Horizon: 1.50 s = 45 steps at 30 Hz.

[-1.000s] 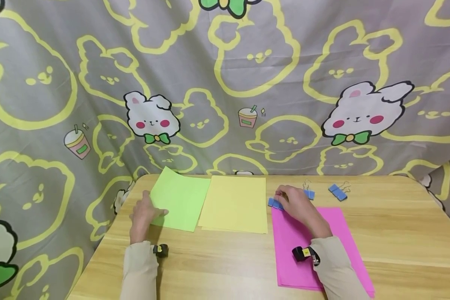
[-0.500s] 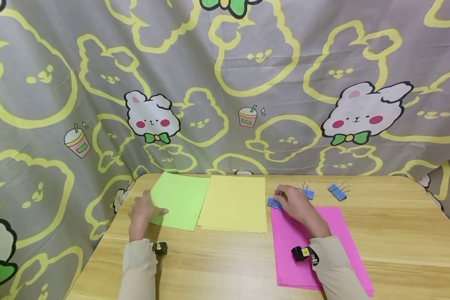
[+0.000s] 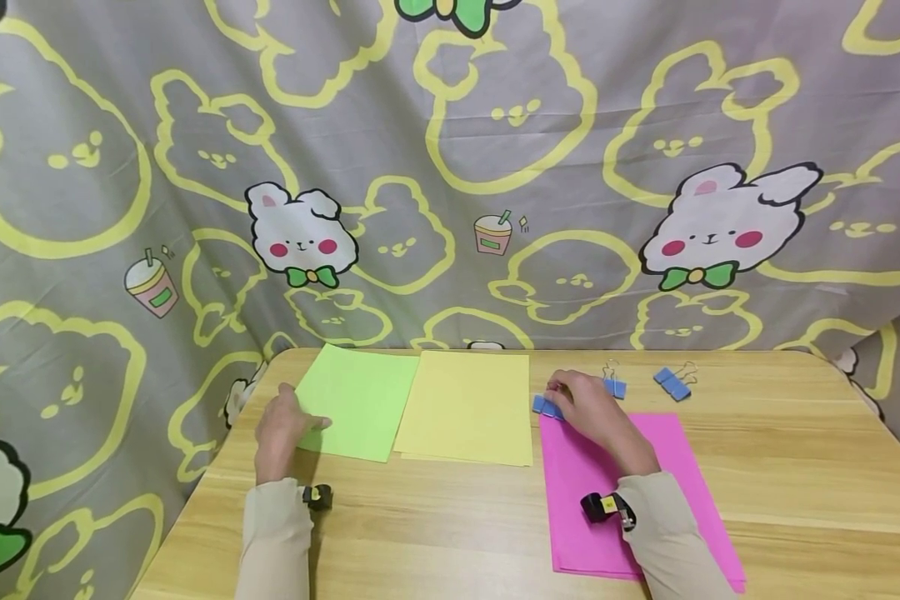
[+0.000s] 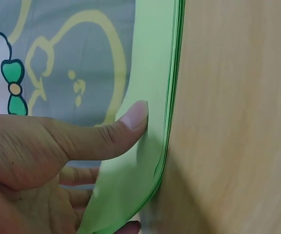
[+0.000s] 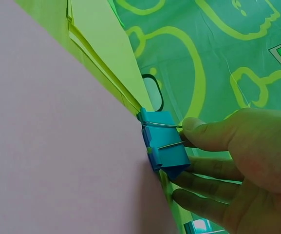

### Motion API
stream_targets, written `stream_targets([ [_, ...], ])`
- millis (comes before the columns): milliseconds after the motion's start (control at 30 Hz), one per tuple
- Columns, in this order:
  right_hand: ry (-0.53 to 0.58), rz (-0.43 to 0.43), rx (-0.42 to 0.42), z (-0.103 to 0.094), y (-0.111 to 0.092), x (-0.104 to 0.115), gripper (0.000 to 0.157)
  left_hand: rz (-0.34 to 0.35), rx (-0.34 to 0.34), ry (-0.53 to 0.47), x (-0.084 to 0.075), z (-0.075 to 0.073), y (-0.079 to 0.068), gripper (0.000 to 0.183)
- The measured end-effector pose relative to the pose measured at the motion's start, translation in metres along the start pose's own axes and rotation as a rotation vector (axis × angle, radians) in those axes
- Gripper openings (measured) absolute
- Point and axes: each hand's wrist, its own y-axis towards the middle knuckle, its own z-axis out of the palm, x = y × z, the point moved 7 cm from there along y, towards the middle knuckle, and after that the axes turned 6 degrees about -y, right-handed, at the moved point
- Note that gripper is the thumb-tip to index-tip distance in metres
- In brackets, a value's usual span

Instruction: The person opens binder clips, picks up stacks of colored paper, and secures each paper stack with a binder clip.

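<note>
Clip (image 3: 546, 407), blue, sits at the far left corner of the magenta stack (image 3: 581, 467); through the cameras I see my right hand (image 3: 588, 404) pinching its wire handles (image 5: 164, 125). My left hand (image 3: 279, 425) holds the green paper (image 3: 356, 404) by its left edge, thumb on top. Yellow paper (image 3: 465, 408) lies between.

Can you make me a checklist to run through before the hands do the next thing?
1. Right hand pinches the blue wire-handled binder clip: ok.
2. Clip sits at the far left corner of the rectangular pink paper stack: ok.
3. Clip grips every pink sheet: cannot tell.
4. Left hand holds the edge of the light-green paper stack: ok.
5. Pale-yellow paper stack squared up: not ok; its near edge is uneven.
</note>
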Motion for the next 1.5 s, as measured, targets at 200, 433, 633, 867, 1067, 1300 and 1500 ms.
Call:
stream_targets([
  [200, -0.003, 0.001, -0.004, 0.000, 0.000, 0.001, 0.004, -0.006, -0.011, 0.056, 0.000, -0.001, 0.001, 0.081],
  [433, -0.004, -0.006, -0.007, 0.000, -0.001, 0.003, 0.004, 0.010, -0.037, 0.024, 0.005, -0.001, 0.004, 0.083],
  [633, -0.002, -0.007, -0.009, 0.000, -0.001, 0.004, 0.004, 0.048, -0.055, 0.047, 0.002, -0.001, 0.007, 0.082],
  [867, -0.012, -0.005, -0.014, 0.001, -0.001, 0.004, 0.004, 0.122, -0.051, -0.007, -0.013, -0.002, 0.003, 0.071],
  [1067, -0.023, -0.013, -0.030, 0.000, -0.002, 0.005, 0.004, 0.127, -0.023, -0.031, -0.022, 0.005, 0.003, 0.076],
  [1300, -0.032, -0.009, -0.039, -0.001, -0.003, 0.006, 0.005, 0.185, -0.031, -0.075, -0.019, 0.009, 0.006, 0.052],
  [1500, -0.035, -0.041, -0.042, -0.001, -0.001, 0.008, 0.013, 0.201, -0.011, -0.233, -0.007, 0.008, 0.009, 0.017],
])
